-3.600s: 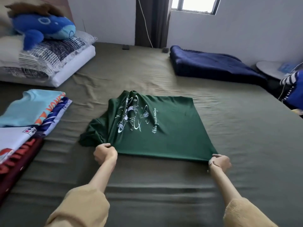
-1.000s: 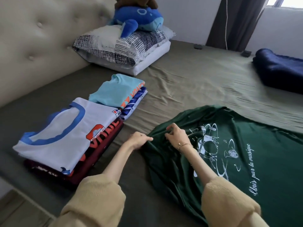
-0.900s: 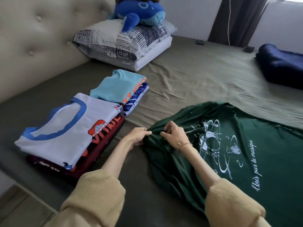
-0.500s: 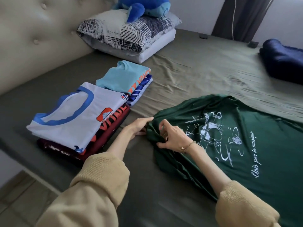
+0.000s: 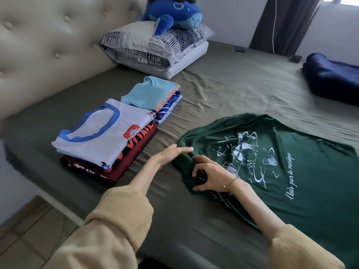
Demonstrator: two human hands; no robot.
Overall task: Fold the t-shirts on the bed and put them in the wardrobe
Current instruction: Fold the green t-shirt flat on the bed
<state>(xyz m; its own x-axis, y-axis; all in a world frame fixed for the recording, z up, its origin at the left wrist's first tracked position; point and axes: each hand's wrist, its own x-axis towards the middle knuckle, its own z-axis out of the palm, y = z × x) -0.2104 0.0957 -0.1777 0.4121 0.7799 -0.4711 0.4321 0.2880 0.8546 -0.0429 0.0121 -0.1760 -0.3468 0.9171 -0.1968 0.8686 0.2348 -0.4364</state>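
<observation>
While the green shirt [image 5: 272, 171] lies spread on the bed [image 5: 242, 90], print side up, we work at its sleeve end nearest the stacks. Our right hand [image 5: 210, 174] rests on the bunched cloth there, fingers curled and pinching a fold of it between thumb and fingertips; we judge this grip is meant to tuck the sleeve inward so the edge runs straight. Our left hand [image 5: 171, 153] hovers at the shirt's edge with fingers straight and relaxed, grasping nothing, fingertips just touching or just above the cloth; we cannot tell which. It seems placed to flatten the tuck once made.

Shirt condition: dark green, smooth and slightly shiny, white instrument graphic and a script line on the top face. The body lies mostly flat with shallow ripples; the sleeve end is gathered into thick wrinkles under the right hand. It looks partly folded, not yet at final size.

Two stacks sit to the left, near the headboard [image 5: 38, 55]: a white shirt [image 5: 101, 133] with blue collar on top of dark red ones, and a light blue shirt [image 5: 149, 92] on another pile just behind, touching it. We judge these are finished folds, parked beside the work area for carrying. No wardrobe is in view, so that step is not yet begun.
</observation>
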